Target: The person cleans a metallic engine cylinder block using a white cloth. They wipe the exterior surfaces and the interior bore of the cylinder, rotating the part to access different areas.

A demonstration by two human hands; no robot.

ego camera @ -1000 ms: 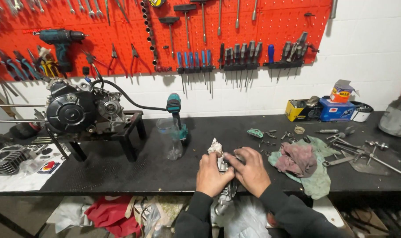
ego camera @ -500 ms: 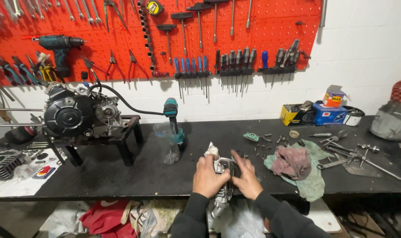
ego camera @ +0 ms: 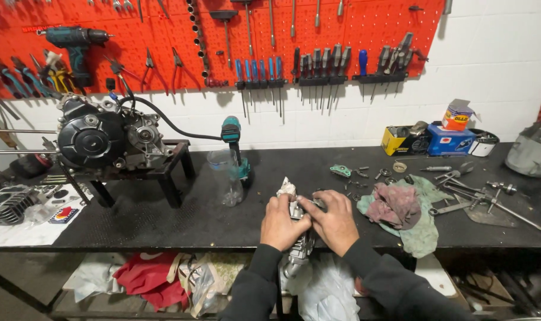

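Silvery cast-metal engine part [ego camera: 298,241] is gripped at the near table [ego camera: 163,226] edge, left hand [ego camera: 283,223] and right hand [ego camera: 333,221] fingers closed round it, whitish rag [ego camera: 286,188] pressed on; cleaning looks unfinished.

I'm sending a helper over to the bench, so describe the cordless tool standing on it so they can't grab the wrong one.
Start at the black workbench under the red pegboard. Right of the engine on its black stand, beside a clear plastic bottle, the teal cordless tool stands upright. The similar teal drill hangs on the pegboard; this one stands on the bench.
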